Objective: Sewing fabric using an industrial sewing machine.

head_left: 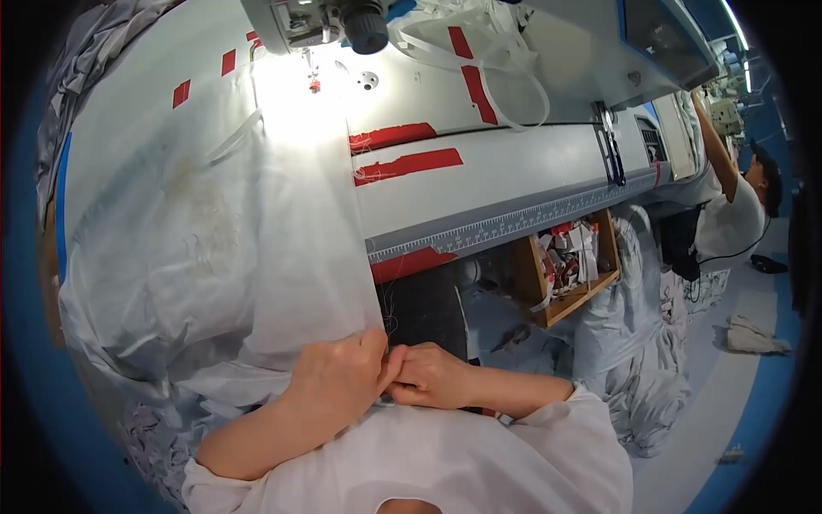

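A wide piece of white fabric point(300, 231) runs from the lit needle area of a sewing machine point(291, 26) down over the table's front edge toward me. My left hand point(341, 368) is closed at the fabric's lower right corner, gripping its edge. Right beside it, my right hand point(431, 375) is closed too, its fingers touching those of the left. What the right fingers hold, if anything, is hidden. Loose threads point(390, 313) hang along the fabric's right edge, just above both hands.
Along the table's front edge lies a ruler strip point(497, 230) with red tape. Dark snips point(611, 146) rest on the machine bed. Below right, an open wooden drawer point(582, 298) holds scraps. Piled pale fabric point(634, 343) hangs farther right, near another person point(732, 218).
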